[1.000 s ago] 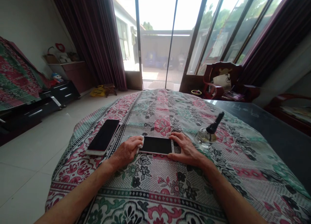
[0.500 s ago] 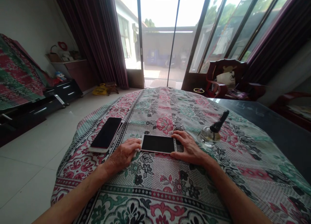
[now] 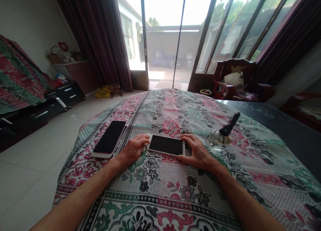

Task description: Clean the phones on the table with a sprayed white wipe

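A white smartphone (image 3: 166,145) with a dark screen lies crosswise on the patterned tablecloth (image 3: 175,177). Its right end is gripped by my right hand (image 3: 197,152), thumb on the near edge and fingers on the far one. My left hand (image 3: 135,147) pinches a small white wipe (image 3: 147,139) against the phone's left end; most of the wipe is hidden by the fingers. Left of that hand, a second phone (image 3: 109,139) with a black screen lies at a slant. Beyond my right hand stands a clear glass bottle (image 3: 217,140) with a black spray top, part filled with liquid.
A dark tabletop (image 3: 260,120) shows at the right, past the cloth. Red wooden chairs (image 3: 234,80) stand behind it. Ahead is a sliding glass door (image 3: 163,57) beside a purple curtain (image 3: 100,40). At the left are a tiled floor (image 3: 32,157) and a black low cabinet (image 3: 66,94).
My left hand and the wipe have moved slightly up and right along the phone's left end. The phone has turned a little, its left end farther from me, with my right hand still on it.
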`<state>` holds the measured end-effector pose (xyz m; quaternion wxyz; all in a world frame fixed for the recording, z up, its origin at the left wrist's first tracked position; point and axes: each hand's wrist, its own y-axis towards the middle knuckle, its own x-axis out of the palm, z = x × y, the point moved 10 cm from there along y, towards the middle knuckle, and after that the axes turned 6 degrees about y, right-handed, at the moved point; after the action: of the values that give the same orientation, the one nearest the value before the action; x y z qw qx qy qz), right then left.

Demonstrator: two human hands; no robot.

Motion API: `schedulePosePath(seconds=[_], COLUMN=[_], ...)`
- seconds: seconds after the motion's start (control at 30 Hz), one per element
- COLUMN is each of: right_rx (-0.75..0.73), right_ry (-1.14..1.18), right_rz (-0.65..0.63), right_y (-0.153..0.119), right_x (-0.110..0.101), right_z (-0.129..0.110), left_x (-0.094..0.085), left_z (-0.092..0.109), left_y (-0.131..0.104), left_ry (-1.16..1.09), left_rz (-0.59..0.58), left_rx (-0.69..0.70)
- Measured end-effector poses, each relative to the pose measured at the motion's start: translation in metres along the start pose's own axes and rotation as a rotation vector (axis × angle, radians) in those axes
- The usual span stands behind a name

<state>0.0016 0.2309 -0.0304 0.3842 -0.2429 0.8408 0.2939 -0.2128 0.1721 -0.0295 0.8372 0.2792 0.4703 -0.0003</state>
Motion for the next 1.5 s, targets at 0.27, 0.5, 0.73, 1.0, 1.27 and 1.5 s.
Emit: schedulePosePath(seconds=[0.27,0.5,0.73,1.0,1.27,1.5], right_rx=[0.017,0.042,0.030,0.062,0.059,0.058], right_ry=[-0.017,-0.100,-0.112,-0.112,-0.098,-0.096], right_rz=[-0.026,-0.073,-0.084,-0.082,-0.076,-0.075], right_y=[0.001,0.001,0.000,0.001,0.002,0.003], right_x=[0.002,0.006,0.006,0.005,0.004,0.003], right_z=[0.003,0.001,0.000,-0.004,-0.006,-0.006], left_x=[-0.011,0.003,-0.002,-0.003,0.004,0.013], left_z=[-0.008,-0.020,-0.026,-0.008,-0.005,0.002], left_y=[0.003,0.006,0.008,0.003,0.038,0.050], left_ry=[0.016,0.020,-0.028,-0.022,0.145,0.300], left_rz=[0.038,-0.057,0.004,0.006,-0.075,-0.151], left_rx=[-0.128,-0.200,-0.267,-0.118,-0.037,0.001])
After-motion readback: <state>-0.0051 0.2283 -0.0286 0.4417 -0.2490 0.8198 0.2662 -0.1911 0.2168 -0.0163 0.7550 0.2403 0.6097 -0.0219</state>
